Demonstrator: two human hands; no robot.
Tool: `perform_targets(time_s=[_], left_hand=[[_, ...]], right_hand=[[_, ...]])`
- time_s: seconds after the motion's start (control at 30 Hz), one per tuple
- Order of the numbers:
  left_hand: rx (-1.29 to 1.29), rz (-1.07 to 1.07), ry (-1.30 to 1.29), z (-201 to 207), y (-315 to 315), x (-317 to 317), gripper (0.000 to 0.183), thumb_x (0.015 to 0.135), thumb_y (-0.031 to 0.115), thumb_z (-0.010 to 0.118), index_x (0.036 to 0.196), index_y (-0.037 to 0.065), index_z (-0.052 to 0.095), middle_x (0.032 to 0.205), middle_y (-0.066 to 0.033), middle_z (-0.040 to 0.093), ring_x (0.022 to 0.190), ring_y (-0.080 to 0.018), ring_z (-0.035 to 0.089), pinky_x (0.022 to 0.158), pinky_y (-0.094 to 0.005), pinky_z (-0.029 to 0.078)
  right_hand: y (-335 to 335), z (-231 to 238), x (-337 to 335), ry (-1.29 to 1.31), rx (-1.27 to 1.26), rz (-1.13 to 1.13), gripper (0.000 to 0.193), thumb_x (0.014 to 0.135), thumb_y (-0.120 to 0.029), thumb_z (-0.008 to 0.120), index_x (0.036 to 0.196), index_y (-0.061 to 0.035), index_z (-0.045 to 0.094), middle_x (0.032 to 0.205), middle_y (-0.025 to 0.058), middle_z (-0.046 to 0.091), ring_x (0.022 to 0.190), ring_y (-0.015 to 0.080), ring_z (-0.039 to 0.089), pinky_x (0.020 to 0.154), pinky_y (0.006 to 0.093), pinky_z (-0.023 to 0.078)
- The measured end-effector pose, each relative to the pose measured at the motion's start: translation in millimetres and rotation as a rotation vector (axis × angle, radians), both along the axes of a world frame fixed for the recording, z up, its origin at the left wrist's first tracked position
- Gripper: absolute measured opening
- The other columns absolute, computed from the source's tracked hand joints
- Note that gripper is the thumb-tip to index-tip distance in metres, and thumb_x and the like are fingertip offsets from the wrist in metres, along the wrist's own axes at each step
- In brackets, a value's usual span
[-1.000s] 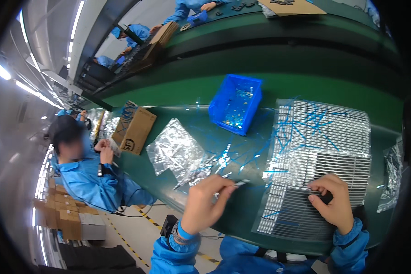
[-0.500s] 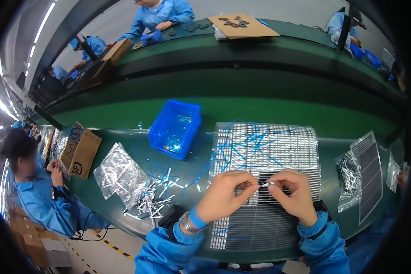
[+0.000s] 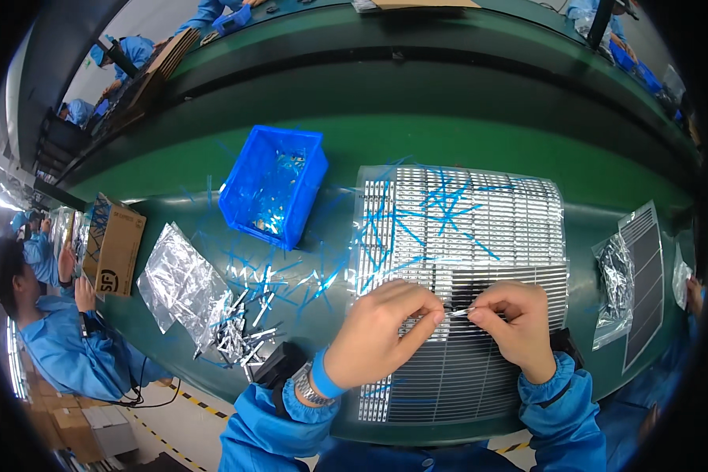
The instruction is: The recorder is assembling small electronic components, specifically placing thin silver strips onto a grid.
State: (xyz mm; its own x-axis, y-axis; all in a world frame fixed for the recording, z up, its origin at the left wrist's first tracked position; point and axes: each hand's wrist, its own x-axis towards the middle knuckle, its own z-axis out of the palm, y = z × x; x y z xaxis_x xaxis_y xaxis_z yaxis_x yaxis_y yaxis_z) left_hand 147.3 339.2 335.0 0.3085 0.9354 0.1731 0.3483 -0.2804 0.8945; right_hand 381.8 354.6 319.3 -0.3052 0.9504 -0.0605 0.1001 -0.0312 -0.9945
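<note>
Fingers (image 3: 423, 298) of both hands (image 3: 381, 334) (image 3: 521, 326) pinching silver strip (image 3: 459, 312), blue slivers (image 3: 448, 209) littering sheet (image 3: 480, 381), blue bin (image 3: 307, 191) leftward

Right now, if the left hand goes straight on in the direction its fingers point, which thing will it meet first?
Beyond the small silver strip that it pinches, the left hand would probably meet the right hand, which holds the strip's other end. Exact depth is unclear.

My strip (image 3: 459, 312) glossy, metallic-looking, sheet (image 3: 515, 240) shiny silver above, duller dark below, bin (image 3: 305, 197) smooth plastic, bag (image 3: 179, 275) clear crinkled plastic, carton (image 3: 123, 244) matt cardboard, bench (image 3: 594, 226) smooth with slight sheen, my sleeve (image 3: 279, 429) creased matt cloth, my watch band (image 3: 308, 389) shiny metal
</note>
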Motion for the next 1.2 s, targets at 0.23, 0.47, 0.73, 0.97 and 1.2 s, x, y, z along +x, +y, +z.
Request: perform_targets(time_s=[0.23,0.47,0.73,0.97,1.2], left_hand=[[-0.017,-0.097,-0.041,0.4,-0.7,-0.9,0.009,0.094,0.007,0.068,0.09,-0.001,0.069,0.081,-0.0107,0.068,0.077,-0.0265,0.064,0.07,-0.0372,0.049],[-0.051,-0.049,-0.02,6.7,-3.4,0.5,0.012,0.097,0.009,0.067,0.091,-0.002,0.068,0.083,-0.011,0.068,0.077,-0.0243,0.064,0.072,-0.0361,0.05],[-0.075,-0.021,-0.071,5.0,-5.2,4.0,0.01,0.092,0.008,0.073,0.092,0.0,0.069,0.085,-0.0113,0.068,0.077,-0.0249,0.067,0.071,-0.0358,0.051],[-0.016,0.012,0.012,6.7,-4.6,5.7,0.009,0.089,0.005,0.077,0.09,-0.001,0.071,0.084,-0.0112,0.072,0.079,-0.0207,0.069,0.072,-0.0328,0.053],[-0.062,0.062,0.013,3.7,-7.5,5.6,0.009,0.093,0.007,0.073,0.092,-0.001,0.07,0.082,-0.0107,0.075,0.077,-0.0179,0.073,0.069,-0.0303,0.056]], right_hand=[[-1.1,3.3,0.7,-0.041,0.2,0.031,0.011,0.082,-0.004,0.084,0.089,-0.0003,0.076,0.081,0.0091,0.075,0.068,0.0125,0.066,0.061,0.0253,0.051],[-1.4,5.6,0.1,0.046,0.24,0.038,0.012,0.082,-0.007,0.084,0.089,-0.0012,0.077,0.079,0.0087,0.075,0.065,0.0129,0.067,0.06,0.025,0.051],[-2.9,8.0,-1.1,-0.064,0.249,-0.053,0.009,0.081,-0.006,0.084,0.086,-0.0018,0.077,0.073,0.0071,0.072,0.06,0.0108,0.063,0.056,0.0249,0.049],[-3.2,6.5,-3.2,-0.036,0.233,-0.052,0.009,0.081,-0.007,0.084,0.086,-0.0019,0.078,0.072,0.0069,0.073,0.059,0.0101,0.062,0.055,0.0243,0.048],[-2.2,6.2,-2.9,-0.043,0.247,-0.035,0.008,0.083,-0.007,0.083,0.087,-0.0019,0.078,0.074,0.0074,0.073,0.06,0.0106,0.063,0.055,0.0243,0.048]])
